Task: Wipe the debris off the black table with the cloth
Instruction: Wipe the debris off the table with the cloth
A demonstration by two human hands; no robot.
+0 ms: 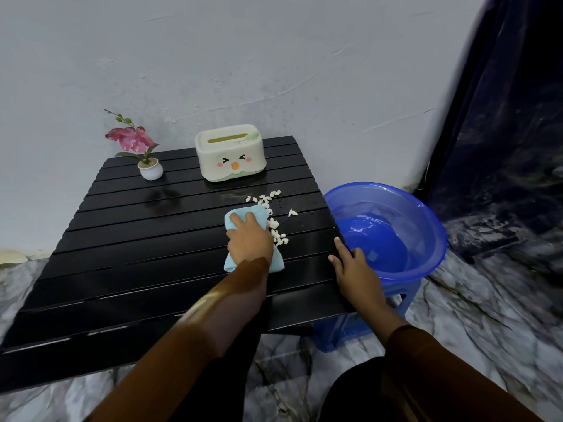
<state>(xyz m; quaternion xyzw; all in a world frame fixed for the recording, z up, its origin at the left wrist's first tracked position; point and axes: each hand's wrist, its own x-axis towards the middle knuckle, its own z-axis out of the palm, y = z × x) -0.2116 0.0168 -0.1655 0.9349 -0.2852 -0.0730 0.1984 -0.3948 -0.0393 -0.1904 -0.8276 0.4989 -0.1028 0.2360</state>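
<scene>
A black slatted table (131,257) fills the middle of the view. My left hand (249,239) presses flat on a light blue cloth (240,216) near the table's right side. Small white bits of debris (268,202) lie just beyond and to the right of the cloth, with one stray piece (292,212) further right. My right hand (353,269) rests on the table's right edge with its fingers straight, holding nothing.
A blue plastic basin (426,214) sits on a blue stool (402,303) right beside the table's right edge. A cream tissue box (230,156) with a cartoon face and a small potted pink flower (149,166) stand at the table's back. A dark curtain (511,117) hangs at right.
</scene>
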